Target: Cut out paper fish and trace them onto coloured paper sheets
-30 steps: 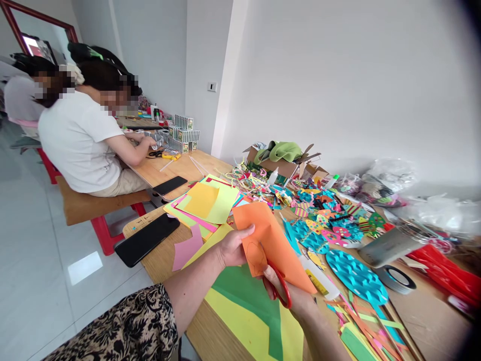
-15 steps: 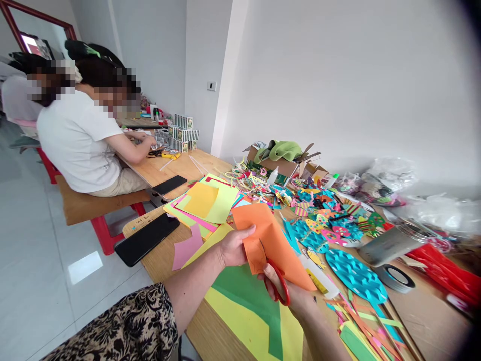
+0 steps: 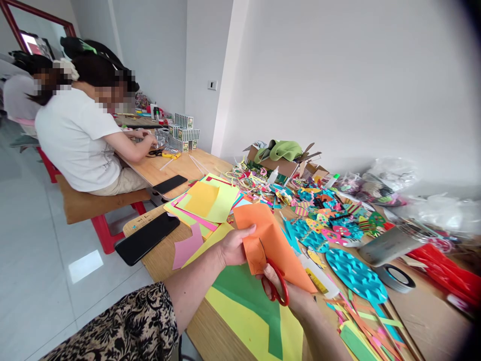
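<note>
**Cutting a sheet of orange paper held above a craft table**

The left hand pinches the orange paper sheet between thumb and fingers at its near edge, just above the wooden table. The right hand is clenched through the red-handled scissors, whose blades bite into the sheet's lower edge. The sheet is thin, matte, light and limp; it likely creases or tears easily, so a grip close to the cut line should hold it taut. Flat green and yellow sheets lie beneath; a black phone lies well apart.
</note>
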Demonstrator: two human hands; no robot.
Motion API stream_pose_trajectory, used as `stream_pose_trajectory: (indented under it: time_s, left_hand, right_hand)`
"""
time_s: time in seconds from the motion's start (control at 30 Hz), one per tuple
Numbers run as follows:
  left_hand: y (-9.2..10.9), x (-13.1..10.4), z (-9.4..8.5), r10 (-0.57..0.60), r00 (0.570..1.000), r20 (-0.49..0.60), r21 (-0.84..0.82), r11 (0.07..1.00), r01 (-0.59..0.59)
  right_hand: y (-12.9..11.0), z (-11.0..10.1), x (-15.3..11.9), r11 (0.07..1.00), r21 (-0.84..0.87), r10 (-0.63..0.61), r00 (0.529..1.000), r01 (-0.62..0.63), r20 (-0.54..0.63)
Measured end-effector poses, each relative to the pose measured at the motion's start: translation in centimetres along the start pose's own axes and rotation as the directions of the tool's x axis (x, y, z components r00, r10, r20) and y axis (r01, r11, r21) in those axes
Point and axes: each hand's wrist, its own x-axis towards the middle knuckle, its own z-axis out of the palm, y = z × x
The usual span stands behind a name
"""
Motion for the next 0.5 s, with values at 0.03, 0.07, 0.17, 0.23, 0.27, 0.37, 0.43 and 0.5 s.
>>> stream_pose_trajectory:
  time_s: [0.03, 0.07, 0.17, 0.23, 0.27, 0.37, 0.43, 0.5]
  left_hand:
    - [0.0, 0.0, 0.1, 0.003, 1.000, -0.005, 0.000, 1.000, -0.003]
    - [0.0, 0.0, 0.1, 0.004, 1.000, -0.009, 0.001, 1.000, -0.004]
    - [-0.1, 0.0, 0.2, 0.014, 1.000, -0.027, 0.006, 1.000, -0.014]
    - [-0.1, 0.1, 0.2, 0.012, 0.999, -0.037, 0.013, 1.000, -0.012]
    - [-0.1, 0.1, 0.2, 0.010, 0.999, -0.040, 0.015, 1.000, -0.009]
    - [0.0, 0.0, 0.1, 0.010, 0.999, -0.039, 0.014, 1.000, -0.010]
    - [0.2, -0.1, 0.1, 0.047, 0.998, -0.044, 0.002, 0.999, -0.047]
    - [0.5, -0.1, 0.0, 0.090, 0.995, -0.045, -0.018, 0.996, -0.091]
  right_hand:
    - [0.0, 0.0, 0.0, 1.000, -0.023, -0.008, 1.000, 0.008, 0.000]
    - [0.0, -0.1, 0.0, 0.999, -0.050, -0.021, 1.000, 0.021, 0.001]
    - [-0.1, 0.0, 0.0, 0.994, -0.105, -0.032, 0.999, 0.029, -0.027]
    - [-0.2, 0.0, 0.0, 0.993, -0.115, 0.006, 0.998, -0.014, -0.063]
    - [-0.3, 0.0, 0.0, 0.993, -0.110, 0.027, 0.996, -0.037, -0.085]
    - [-0.5, -0.1, 0.0, 0.996, -0.069, 0.052, 0.990, -0.062, -0.131]
    - [-0.8, -0.3, -0.1, 0.997, -0.060, 0.045, 0.991, -0.053, -0.125]
    - [-1.0, -0.6, -0.2, 0.996, -0.087, 0.027, 0.995, -0.036, -0.097]
